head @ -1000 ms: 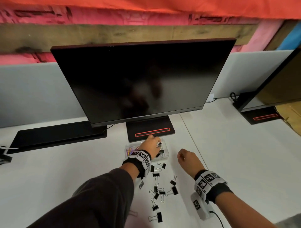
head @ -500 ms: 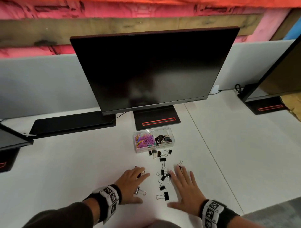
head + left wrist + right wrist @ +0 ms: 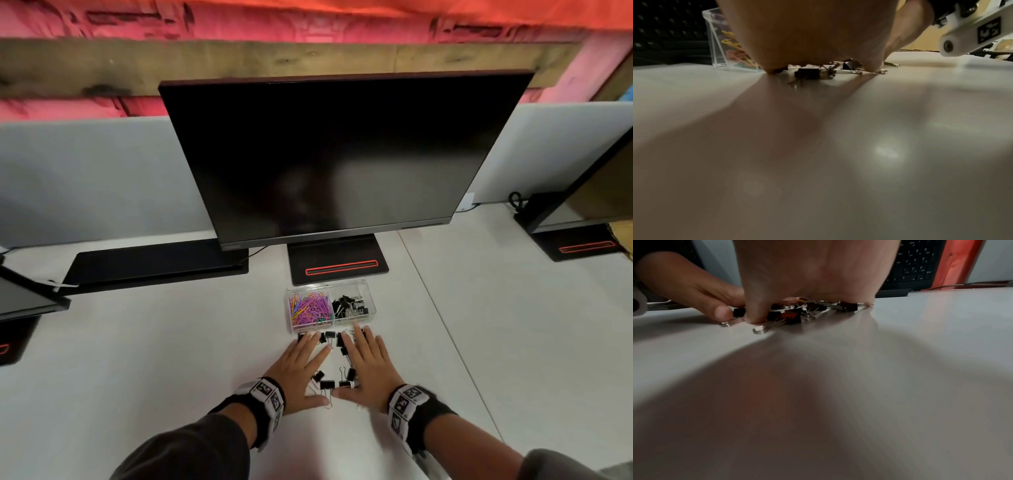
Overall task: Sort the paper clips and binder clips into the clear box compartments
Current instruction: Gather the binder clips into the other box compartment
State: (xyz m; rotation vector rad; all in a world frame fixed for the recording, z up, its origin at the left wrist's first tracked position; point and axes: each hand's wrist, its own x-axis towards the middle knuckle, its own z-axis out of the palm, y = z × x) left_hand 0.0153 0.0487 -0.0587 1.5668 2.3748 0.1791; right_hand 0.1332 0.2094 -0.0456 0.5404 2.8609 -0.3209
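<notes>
A clear two-compartment box (image 3: 371,310) stands on the white desk before the monitor base. Its left half holds coloured paper clips (image 3: 310,308), its right half black binder clips (image 3: 349,306). Several loose black binder clips (image 3: 327,384) lie bunched between my two hands just in front of the box. My left hand (image 3: 298,368) lies flat, fingers straight, on the left of the bunch. My right hand (image 3: 368,368) lies flat on its right, fingertips near the box. In the wrist views the clips (image 3: 791,315) (image 3: 807,73) sit under and between the palms, and the box (image 3: 719,48) shows at left.
A black monitor (image 3: 342,157) on a base (image 3: 339,265) with a red stripe stands right behind the box. A black keyboard (image 3: 154,262) lies at the back left. A second monitor (image 3: 582,192) stands at the far right. A desk seam (image 3: 445,325) runs on the right.
Both hands have slid forward toward the box with fingers flat, drawing the scattered binder clips into a tight bunch between them. A second ago the left hand was at the box.
</notes>
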